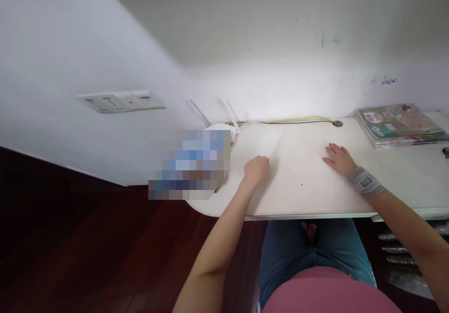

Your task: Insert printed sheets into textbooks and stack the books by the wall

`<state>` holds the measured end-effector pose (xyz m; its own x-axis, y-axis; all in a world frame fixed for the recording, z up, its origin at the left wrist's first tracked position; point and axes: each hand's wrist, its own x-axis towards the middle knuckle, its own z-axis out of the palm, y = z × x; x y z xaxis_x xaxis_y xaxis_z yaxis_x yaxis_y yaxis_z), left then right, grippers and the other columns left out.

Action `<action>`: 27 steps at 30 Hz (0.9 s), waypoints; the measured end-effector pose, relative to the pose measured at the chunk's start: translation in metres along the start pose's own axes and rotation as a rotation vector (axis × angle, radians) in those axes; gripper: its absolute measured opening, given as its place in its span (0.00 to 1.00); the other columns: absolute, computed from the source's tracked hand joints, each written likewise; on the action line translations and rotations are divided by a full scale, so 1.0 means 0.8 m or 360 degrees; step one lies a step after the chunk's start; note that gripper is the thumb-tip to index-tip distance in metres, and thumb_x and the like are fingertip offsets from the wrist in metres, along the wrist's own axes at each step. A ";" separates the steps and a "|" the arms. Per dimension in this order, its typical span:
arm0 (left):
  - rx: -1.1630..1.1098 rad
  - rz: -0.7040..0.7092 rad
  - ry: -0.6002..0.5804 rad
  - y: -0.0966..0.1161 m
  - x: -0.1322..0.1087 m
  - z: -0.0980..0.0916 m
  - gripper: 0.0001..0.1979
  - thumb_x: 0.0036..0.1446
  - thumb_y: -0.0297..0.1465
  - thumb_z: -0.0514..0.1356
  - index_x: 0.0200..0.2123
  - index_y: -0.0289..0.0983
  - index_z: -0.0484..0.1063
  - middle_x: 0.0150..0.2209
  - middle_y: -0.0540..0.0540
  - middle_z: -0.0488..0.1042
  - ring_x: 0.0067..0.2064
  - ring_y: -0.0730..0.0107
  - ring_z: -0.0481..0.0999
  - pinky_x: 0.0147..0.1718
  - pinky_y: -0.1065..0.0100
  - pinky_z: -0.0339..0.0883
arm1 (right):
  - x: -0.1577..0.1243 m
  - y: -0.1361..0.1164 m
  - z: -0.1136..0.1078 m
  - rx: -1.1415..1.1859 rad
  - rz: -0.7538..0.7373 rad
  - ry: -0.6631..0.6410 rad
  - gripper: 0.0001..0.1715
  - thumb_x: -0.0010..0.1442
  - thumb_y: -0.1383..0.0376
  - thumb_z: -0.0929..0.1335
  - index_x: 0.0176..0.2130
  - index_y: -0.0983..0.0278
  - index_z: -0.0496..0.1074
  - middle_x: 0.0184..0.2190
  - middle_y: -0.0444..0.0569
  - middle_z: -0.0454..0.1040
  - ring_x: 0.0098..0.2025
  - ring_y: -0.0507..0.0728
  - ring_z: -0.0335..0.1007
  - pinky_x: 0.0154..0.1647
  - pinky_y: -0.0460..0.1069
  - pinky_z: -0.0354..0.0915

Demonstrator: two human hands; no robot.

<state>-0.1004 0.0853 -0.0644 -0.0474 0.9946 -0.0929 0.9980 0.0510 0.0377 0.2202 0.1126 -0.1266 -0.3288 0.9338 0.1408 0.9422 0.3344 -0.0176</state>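
My left hand (257, 169) is over the left part of the white desk (298, 196), its fingers curled closed. What it holds, if anything, is hidden. A faint pale edge and shadow show just beyond its knuckles, too unclear to name. My right hand (338, 158) lies palm down on the desktop further right, fingers spread, holding nothing. A grey wrist brace (365, 181) wraps the right wrist. Close to the left hand is a blurred-out bluish object (196, 163) at the desk's left end.
A white router (233, 133) with antennas stands at the back left. Yellow and black cables (298, 119) run along the wall to a cable hole (337, 123). A stack of magazines (400, 121) lies at the right. A socket panel (121, 101) is on the left wall.
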 end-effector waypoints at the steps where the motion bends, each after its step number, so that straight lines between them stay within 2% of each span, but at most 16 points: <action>1: -0.0015 -0.0008 -0.0001 0.003 0.001 -0.007 0.16 0.60 0.29 0.48 0.38 0.29 0.75 0.40 0.29 0.76 0.45 0.49 0.76 0.41 0.56 0.68 | 0.000 -0.004 -0.004 -0.0006 0.0016 0.0006 0.31 0.65 0.55 0.55 0.59 0.71 0.61 0.62 0.62 0.58 0.64 0.64 0.52 0.61 0.61 0.51; 4: -0.0096 0.0045 0.0036 0.027 -0.002 -0.029 0.14 0.58 0.26 0.49 0.38 0.30 0.74 0.38 0.31 0.76 0.43 0.52 0.77 0.41 0.58 0.68 | -0.006 -0.034 -0.014 0.0073 0.0015 0.0050 0.33 0.63 0.55 0.58 0.60 0.73 0.59 0.61 0.66 0.60 0.63 0.67 0.53 0.61 0.64 0.49; 6: -0.0314 0.0172 0.0047 0.053 -0.012 -0.042 0.13 0.60 0.28 0.48 0.39 0.33 0.72 0.35 0.38 0.77 0.37 0.62 0.79 0.38 0.64 0.69 | -0.016 -0.066 -0.018 0.0311 -0.0042 0.0101 0.42 0.60 0.50 0.61 0.63 0.75 0.51 0.61 0.68 0.59 0.63 0.68 0.53 0.61 0.64 0.50; 8: -0.0880 0.0355 0.0008 0.081 -0.028 -0.056 0.13 0.62 0.31 0.46 0.40 0.36 0.68 0.29 0.46 0.76 0.27 0.71 0.77 0.31 0.71 0.69 | -0.030 -0.098 -0.017 0.0686 -0.0046 0.0179 0.56 0.54 0.45 0.65 0.65 0.76 0.42 0.62 0.69 0.56 0.62 0.69 0.55 0.61 0.62 0.54; 11: -0.1869 0.0556 -0.0014 0.111 -0.058 -0.075 0.11 0.63 0.35 0.47 0.40 0.37 0.65 0.23 0.52 0.72 0.20 0.75 0.72 0.21 0.74 0.66 | -0.058 -0.135 -0.016 0.1160 0.0121 0.0414 0.63 0.52 0.42 0.67 0.67 0.69 0.31 0.65 0.66 0.50 0.64 0.69 0.51 0.60 0.64 0.55; 14: -0.2361 0.0605 0.0213 0.120 -0.088 -0.091 0.10 0.60 0.38 0.53 0.36 0.38 0.66 0.21 0.54 0.69 0.19 0.76 0.69 0.19 0.76 0.63 | -0.085 -0.156 -0.029 0.1372 0.0185 0.0678 0.61 0.54 0.45 0.67 0.67 0.63 0.27 0.67 0.62 0.43 0.66 0.68 0.46 0.61 0.65 0.53; 18: -0.2755 0.0537 0.0371 0.099 -0.117 -0.091 0.11 0.57 0.41 0.57 0.36 0.39 0.67 0.19 0.56 0.66 0.16 0.78 0.64 0.16 0.76 0.60 | -0.104 -0.168 -0.057 0.1144 -0.0015 0.0925 0.61 0.55 0.53 0.69 0.67 0.64 0.25 0.68 0.61 0.36 0.67 0.69 0.40 0.62 0.68 0.49; 21: -0.2705 0.0325 0.0552 0.060 -0.122 -0.065 0.12 0.56 0.40 0.58 0.37 0.38 0.68 0.16 0.58 0.60 0.13 0.81 0.56 0.12 0.78 0.51 | -0.108 -0.153 -0.069 0.0680 -0.0132 0.1086 0.47 0.61 0.66 0.62 0.67 0.59 0.30 0.68 0.56 0.41 0.68 0.66 0.40 0.63 0.69 0.44; 23: -0.2480 0.0108 0.0589 0.026 -0.116 -0.037 0.13 0.57 0.39 0.56 0.42 0.37 0.68 0.14 0.60 0.58 0.11 0.82 0.51 0.11 0.78 0.46 | -0.114 -0.133 -0.071 0.0386 -0.0157 0.1068 0.43 0.60 0.73 0.59 0.67 0.53 0.37 0.67 0.51 0.47 0.68 0.64 0.41 0.64 0.70 0.42; 25: -0.2048 -0.0036 0.0427 -0.004 -0.104 -0.007 0.16 0.58 0.37 0.53 0.48 0.36 0.67 0.15 0.59 0.61 0.12 0.79 0.55 0.12 0.77 0.50 | -0.128 -0.111 -0.067 0.0186 -0.0189 0.0939 0.41 0.59 0.74 0.60 0.66 0.51 0.45 0.67 0.48 0.49 0.68 0.63 0.39 0.64 0.69 0.42; 27: -0.1495 -0.0079 0.0296 -0.021 -0.093 0.019 0.19 0.59 0.35 0.51 0.51 0.35 0.66 0.18 0.55 0.67 0.17 0.74 0.65 0.19 0.74 0.60 | -0.147 -0.095 -0.059 0.0061 -0.0218 0.0785 0.37 0.59 0.74 0.61 0.64 0.52 0.53 0.67 0.48 0.50 0.68 0.64 0.37 0.64 0.68 0.43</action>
<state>-0.1131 0.0088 -0.0732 -0.1753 0.9837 0.0403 0.5568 0.0653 0.8281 0.1902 -0.0286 -0.0950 -0.3714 0.7133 0.5944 0.8865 0.4627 -0.0014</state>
